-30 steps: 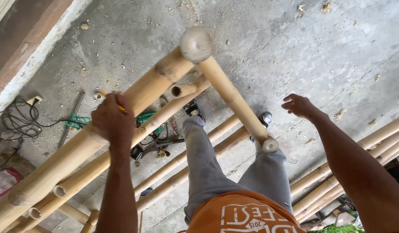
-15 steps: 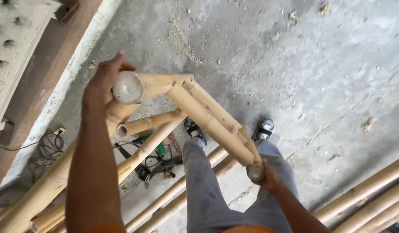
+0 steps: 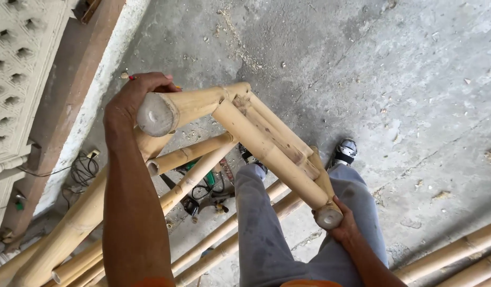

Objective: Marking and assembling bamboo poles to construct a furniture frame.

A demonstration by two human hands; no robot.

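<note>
Bamboo frame (image 3: 256, 138) is up off the concrete floor (image 3: 415, 79); my left hand (image 3: 131, 101) wraps its upper pole end, my right hand (image 3: 343, 228) grips the lower end — I'm mid-lift; next it needs steady, even turning.

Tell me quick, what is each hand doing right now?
Left hand: closed around the upper end of the bamboo frame.
Right hand: closed around the frame's lower pole end.
</note>
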